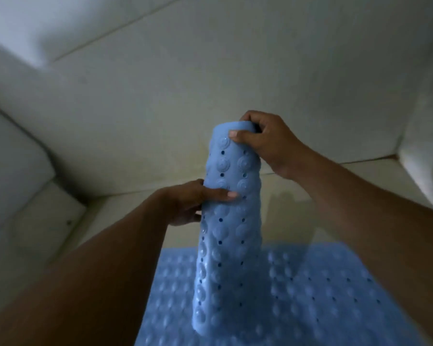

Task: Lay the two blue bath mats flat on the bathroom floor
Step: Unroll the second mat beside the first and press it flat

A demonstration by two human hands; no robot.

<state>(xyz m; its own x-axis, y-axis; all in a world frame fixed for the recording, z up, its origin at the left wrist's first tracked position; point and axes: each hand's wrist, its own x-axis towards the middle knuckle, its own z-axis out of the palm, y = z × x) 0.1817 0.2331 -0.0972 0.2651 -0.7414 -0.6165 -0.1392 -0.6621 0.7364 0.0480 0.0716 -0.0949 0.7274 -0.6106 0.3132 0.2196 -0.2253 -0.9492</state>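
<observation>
Floor (298, 206) and walls (160, 96) are pale tile. Flat blue mat (323, 295) lies near. Rolled blue mat (231, 221) stands upright over it, right hand (268, 143) pinching its top, left hand (193, 203) gripping mid-roll.

- Upright roll (229, 221) fills the middle, over the flat mat (323, 295).
- Bare floor (283, 221) lies open right of the roll and beyond the mat, up to the wall (210, 83).
- Left corner: a ledge (18, 156) crowds in.
</observation>
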